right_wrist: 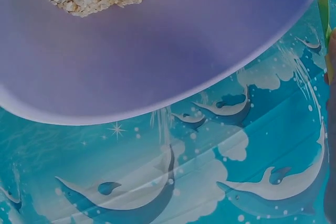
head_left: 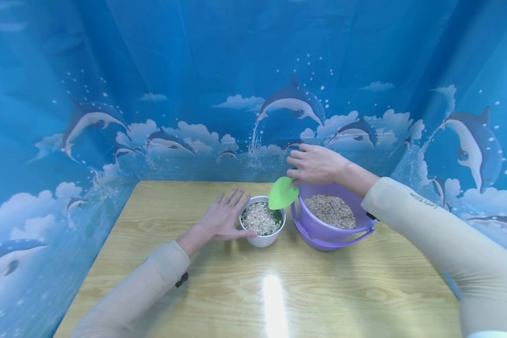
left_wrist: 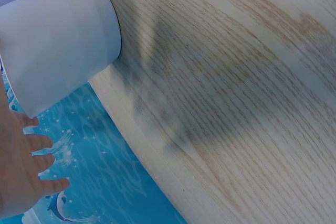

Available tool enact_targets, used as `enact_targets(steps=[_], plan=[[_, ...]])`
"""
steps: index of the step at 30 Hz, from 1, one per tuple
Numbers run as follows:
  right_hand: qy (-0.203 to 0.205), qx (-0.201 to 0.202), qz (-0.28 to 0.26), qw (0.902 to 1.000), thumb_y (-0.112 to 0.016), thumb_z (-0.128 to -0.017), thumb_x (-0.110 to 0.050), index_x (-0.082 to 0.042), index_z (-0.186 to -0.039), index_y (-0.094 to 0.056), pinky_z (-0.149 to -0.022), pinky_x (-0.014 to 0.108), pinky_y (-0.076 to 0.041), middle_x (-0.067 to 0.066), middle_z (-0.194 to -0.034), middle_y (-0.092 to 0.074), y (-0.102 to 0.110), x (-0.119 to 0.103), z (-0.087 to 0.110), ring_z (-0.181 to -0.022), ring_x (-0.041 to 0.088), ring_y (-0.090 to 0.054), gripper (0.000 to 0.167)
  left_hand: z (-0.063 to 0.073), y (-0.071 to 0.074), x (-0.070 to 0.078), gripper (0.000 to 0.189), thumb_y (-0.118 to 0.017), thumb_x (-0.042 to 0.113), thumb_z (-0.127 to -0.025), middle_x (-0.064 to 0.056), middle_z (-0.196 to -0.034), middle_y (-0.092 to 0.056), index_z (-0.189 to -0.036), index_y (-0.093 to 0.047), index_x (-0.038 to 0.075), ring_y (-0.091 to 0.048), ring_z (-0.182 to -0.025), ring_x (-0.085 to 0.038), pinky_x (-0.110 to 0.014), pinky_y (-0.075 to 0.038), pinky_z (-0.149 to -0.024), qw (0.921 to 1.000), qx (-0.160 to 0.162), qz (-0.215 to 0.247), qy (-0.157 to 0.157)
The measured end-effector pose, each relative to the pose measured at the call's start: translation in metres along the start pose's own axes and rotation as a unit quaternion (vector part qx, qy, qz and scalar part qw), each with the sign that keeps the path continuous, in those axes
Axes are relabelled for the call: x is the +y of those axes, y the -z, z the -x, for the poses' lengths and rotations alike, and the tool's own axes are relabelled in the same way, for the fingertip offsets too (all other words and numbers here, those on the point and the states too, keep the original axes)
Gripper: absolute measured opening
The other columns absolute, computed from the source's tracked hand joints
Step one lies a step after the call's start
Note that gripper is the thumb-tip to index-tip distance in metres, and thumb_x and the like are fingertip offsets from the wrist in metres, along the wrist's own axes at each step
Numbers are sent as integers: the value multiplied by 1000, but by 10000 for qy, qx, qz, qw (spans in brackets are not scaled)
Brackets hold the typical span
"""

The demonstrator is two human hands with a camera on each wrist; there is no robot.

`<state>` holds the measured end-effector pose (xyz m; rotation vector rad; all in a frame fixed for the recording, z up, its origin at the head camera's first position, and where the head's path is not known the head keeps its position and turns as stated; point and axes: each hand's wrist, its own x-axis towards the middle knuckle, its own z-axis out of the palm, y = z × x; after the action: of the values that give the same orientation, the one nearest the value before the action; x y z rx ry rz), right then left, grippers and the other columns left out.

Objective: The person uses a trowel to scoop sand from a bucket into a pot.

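Over the round white bowl (head_left: 264, 241) of coarse grit (head_left: 259, 219), right hand (head_left: 317, 164) pinches a leaf-shaped green scoop (head_left: 283, 193); left hand (head_left: 224, 218), fingers spread, lies alongside.

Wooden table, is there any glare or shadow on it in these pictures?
Head view: a bright white streak of glare on the near part of the table; left wrist view: a soft-edged shadow beside the white bowl, plus a glare spot at upper right; right wrist view: no table in sight.

Bucket (right_wrist: 157, 61) smooth plastic-looking, scoop (head_left: 283, 193) likewise; pot (left_wrist: 63, 45) smooth, matt; granules (head_left: 330, 210) rough; tabletop (head_left: 219, 300) glossy wood-grain; backdrop (head_left: 203, 70) creased, slightly shiny sheet; sleeves (head_left: 422, 225) cloth
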<state>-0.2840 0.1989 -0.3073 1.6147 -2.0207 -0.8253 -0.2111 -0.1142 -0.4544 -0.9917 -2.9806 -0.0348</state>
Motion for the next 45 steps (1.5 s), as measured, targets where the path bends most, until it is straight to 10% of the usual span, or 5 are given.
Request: enact_targets(steps=[19,29,45], plan=[[-695,436,-749,9938,-69,-97,-52,-20,-96,-67,-73,35,-49,2,-93,-65,-3,2,35,-88,22,-57,32,1,3,1,131,-12,104,-79,-22,-175,-18,-169,-19,9,-24,-163,-44,-65,-26,-130,10000,-11,-36,30],[-1101,842,-828,9869,-74,-92,-50,-18,-88,-66,-69,35,-43,3,-84,-59,-9,0,59,-78,22,-49,34,1,4,2,116,-45,89,-89,-22,-176,-16,-170,-17,10,-20,-164,-43,-65,-26,-131,10000,-41,-70,58],[-1722,1310,-1182,9691,-55,-102,-60,-18,-86,-67,-62,32,-37,1,-77,-54,-18,-6,99,-69,18,-43,46,-11,12,17,114,-50,87,-89,-19,-177,-17,-170,-17,13,-20,-165,-41,-63,-19,-133,9999,86,112,-17]])
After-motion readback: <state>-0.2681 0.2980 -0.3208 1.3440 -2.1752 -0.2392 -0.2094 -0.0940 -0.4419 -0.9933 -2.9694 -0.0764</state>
